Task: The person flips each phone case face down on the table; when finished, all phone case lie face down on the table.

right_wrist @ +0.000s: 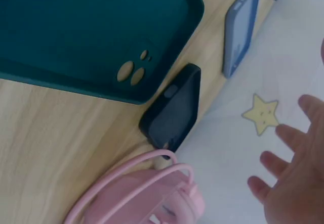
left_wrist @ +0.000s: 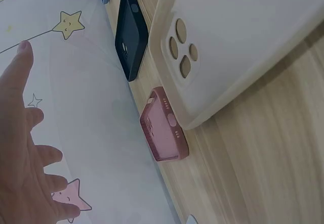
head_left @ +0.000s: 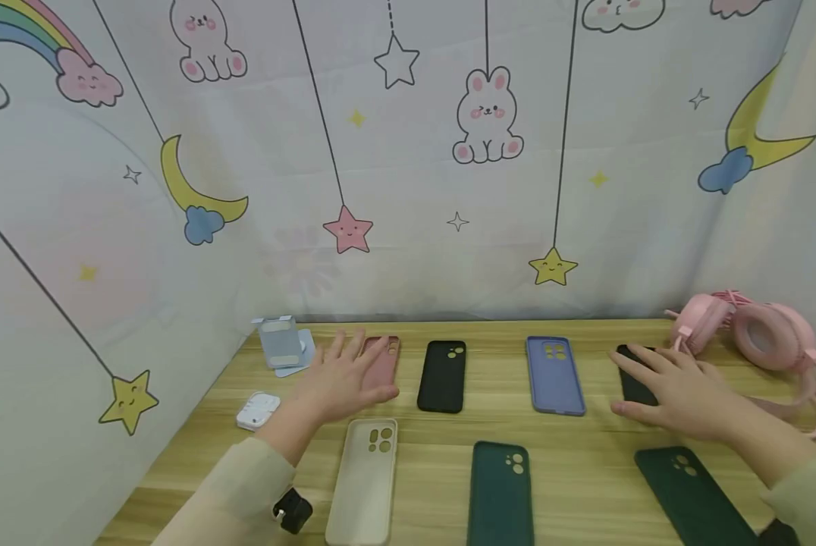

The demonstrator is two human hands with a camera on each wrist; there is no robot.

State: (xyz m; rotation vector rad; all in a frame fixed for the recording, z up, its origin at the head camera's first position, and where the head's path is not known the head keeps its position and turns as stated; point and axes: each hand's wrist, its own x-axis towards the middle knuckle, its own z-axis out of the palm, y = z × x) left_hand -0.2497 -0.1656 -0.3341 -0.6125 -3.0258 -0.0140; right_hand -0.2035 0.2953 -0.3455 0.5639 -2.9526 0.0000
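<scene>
My left hand (head_left: 336, 385) hovers with spread fingers above the table, partly hiding a pink phone case (head_left: 386, 373). In the left wrist view, nothing is in that hand, and a cream phone case (left_wrist: 228, 47) looms close by. My right hand (head_left: 688, 390), also spread and holding nothing, partly covers a black phone case (head_left: 633, 388) in the head view. Between the hands lie another black phone case (head_left: 442, 377) and a purple-blue one (head_left: 557, 377). Nearer me are a teal phone case (head_left: 501, 497) and a dark green one (head_left: 698, 497), its lower corner cut off by the frame.
Pink headphones (head_left: 770, 334) lie at the right back corner. At the left back stands a pale blue holder (head_left: 280, 345), with a small white case (head_left: 258, 411) in front of it. A patterned curtain (head_left: 415, 174) hangs behind the wooden table (head_left: 435, 432).
</scene>
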